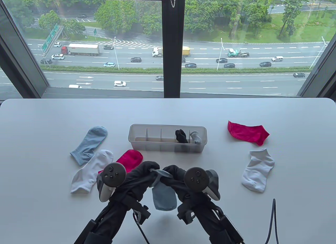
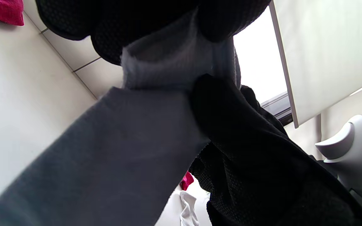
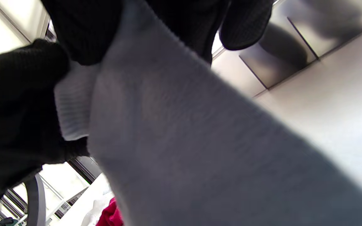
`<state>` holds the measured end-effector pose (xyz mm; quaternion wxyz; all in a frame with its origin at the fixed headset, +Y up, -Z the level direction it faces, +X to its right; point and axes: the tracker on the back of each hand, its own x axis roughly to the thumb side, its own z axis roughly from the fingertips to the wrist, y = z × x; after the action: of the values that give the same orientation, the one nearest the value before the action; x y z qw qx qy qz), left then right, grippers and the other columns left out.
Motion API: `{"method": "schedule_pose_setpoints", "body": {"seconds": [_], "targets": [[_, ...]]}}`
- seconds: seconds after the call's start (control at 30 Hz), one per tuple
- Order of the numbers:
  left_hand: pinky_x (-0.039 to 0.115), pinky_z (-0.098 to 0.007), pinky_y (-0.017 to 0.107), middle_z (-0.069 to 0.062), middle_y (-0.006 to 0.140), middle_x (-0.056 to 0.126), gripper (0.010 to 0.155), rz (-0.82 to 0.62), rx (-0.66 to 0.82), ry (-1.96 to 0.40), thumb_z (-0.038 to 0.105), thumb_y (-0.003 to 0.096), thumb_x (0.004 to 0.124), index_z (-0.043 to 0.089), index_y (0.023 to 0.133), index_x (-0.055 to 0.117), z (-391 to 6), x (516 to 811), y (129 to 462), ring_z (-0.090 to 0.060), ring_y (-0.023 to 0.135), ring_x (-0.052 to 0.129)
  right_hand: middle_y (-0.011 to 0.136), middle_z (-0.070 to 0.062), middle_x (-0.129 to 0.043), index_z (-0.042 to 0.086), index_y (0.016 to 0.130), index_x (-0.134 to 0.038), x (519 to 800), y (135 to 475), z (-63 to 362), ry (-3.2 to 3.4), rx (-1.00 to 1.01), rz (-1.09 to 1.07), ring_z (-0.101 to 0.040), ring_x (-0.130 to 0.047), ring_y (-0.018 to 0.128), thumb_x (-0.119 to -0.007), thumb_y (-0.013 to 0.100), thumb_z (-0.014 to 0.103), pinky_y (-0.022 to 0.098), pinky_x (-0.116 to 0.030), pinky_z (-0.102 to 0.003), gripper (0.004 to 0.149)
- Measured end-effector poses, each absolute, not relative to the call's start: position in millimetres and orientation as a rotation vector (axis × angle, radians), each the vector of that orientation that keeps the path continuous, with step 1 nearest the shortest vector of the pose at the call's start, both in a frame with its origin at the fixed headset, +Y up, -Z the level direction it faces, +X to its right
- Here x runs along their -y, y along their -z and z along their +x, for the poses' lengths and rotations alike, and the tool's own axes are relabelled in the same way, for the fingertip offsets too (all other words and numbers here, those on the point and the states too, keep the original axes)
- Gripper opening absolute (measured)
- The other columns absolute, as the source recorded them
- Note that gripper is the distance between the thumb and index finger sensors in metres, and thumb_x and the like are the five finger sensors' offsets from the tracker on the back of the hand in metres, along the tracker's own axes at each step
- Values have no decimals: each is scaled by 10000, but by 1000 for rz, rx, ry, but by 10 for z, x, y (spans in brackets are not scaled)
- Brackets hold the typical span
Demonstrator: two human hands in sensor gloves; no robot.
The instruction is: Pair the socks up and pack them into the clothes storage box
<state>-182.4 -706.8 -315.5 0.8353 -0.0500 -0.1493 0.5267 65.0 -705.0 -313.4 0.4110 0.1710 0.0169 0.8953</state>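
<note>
Both hands meet above the table's near middle and hold one light blue sock (image 1: 164, 196) by its cuff; it hangs down between them. My left hand (image 1: 151, 168) pinches the cuff from the left, my right hand (image 1: 170, 171) from the right. The wrist views show the same blue sock (image 2: 112, 150) (image 3: 200, 150) close up, gripped by black gloved fingers (image 2: 218, 106) (image 3: 20, 103). The clear divided storage box (image 1: 141, 145) stands behind the hands, with a black sock (image 1: 181, 135) and a grey-white sock (image 1: 196, 137) in its right compartments. A second blue sock (image 1: 89, 144) lies at the left.
On the left lie a white sock (image 1: 90, 171) and a red sock (image 1: 131, 158), partly behind my left tracker. On the right lie a red sock (image 1: 248, 132) and a white sock (image 1: 257, 170). A dark cable (image 1: 273, 220) loops at the near right edge.
</note>
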Motion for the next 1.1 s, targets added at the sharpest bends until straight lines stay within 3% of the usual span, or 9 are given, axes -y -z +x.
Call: {"method": "schedule_pose_setpoints", "body": {"seconds": [0.13, 0.23, 0.33, 0.43, 0.63, 0.73, 0.83, 0.93, 1.1], "targets": [[718, -641, 589, -224, 899, 814, 395, -78, 211, -1383, 262, 582, 668, 123, 952, 662, -2110, 7106, 3211, -423, 699, 907, 738, 9, -956, 244, 911, -707, 7110, 3211, 960, -2184, -17, 337, -244, -953, 756, -801, 545, 371, 694, -662, -579, 399], [387, -755, 732, -232, 1212, 330, 705, -258, 427, -1311, 410, 583, 686, 252, 1164, 318, -1979, 7095, 3230, -516, 1096, 417, 773, -15, -946, 284, 990, -666, 7108, 3234, 914, -2076, -105, 385, -292, -919, 800, -794, 568, 317, 700, -620, -623, 443], [243, -769, 735, -168, 1217, 74, 804, -331, 557, -1129, 503, 569, 700, 382, 1135, 142, -1708, 7033, 3185, -469, 1134, 156, 769, -6, -960, 277, 952, -707, 7064, 3180, 692, -2108, -153, 472, -281, -935, 795, -799, 564, 351, 709, -630, -608, 406], [544, -724, 709, -217, 1076, 743, 433, -130, 369, -1056, 295, 563, 729, 180, 980, 707, -1700, 6961, 3168, -495, 965, 746, 755, 9, -973, 231, 904, -738, 7032, 3118, 605, -2139, -96, 477, -258, -956, 777, -812, 546, 379, 708, -663, -576, 394], [671, -672, 642, -198, 907, 878, 385, -7, 185, -1381, 284, 575, 703, 122, 923, 710, -2067, 7063, 3207, -453, 771, 903, 747, 12, -975, 244, 899, -717, 7029, 3191, 872, -2095, -15, 363, -248, -968, 763, -805, 539, 350, 690, -692, -561, 386], [386, -754, 734, -207, 1198, 474, 613, -188, 373, -1365, 373, 593, 693, 216, 1137, 461, -2045, 7086, 3226, -508, 1091, 464, 767, -11, -971, 243, 930, -708, 7093, 3228, 919, -1945, -142, 392, -277, -956, 775, -802, 552, 330, 688, -677, -581, 399], [247, -766, 729, -246, 1209, 102, 910, -419, 496, -1172, 538, 568, 686, 159, 1149, 97, -1767, 7106, 3234, -514, 1114, 148, 809, -19, -957, 267, 950, -687, 7135, 3215, 741, -1844, -262, 459, -284, -940, 801, -807, 557, 330, 698, -672, -575, 415], [422, -754, 721, -312, 1139, 530, 475, -345, 384, -1130, 274, 588, 677, 69, 1007, 588, -1699, 7078, 3225, -569, 1037, 537, 866, -54, -928, 267, 964, -675, 7153, 3193, 674, -1857, -296, 477, -314, -917, 824, -807, 552, 356, 688, -678, -584, 441], [719, -632, 618, -199, 865, 864, 436, -205, 362, -1091, 217, 573, 719, 97, 977, 606, -1744, 6983, 3159, -411, 740, 921, 894, -78, -915, 249, 939, -734, 7121, 3209, 822, -1852, -205, 397, -332, -908, 822, -782, 557, 394, 680, -678, -592, 411]]}}
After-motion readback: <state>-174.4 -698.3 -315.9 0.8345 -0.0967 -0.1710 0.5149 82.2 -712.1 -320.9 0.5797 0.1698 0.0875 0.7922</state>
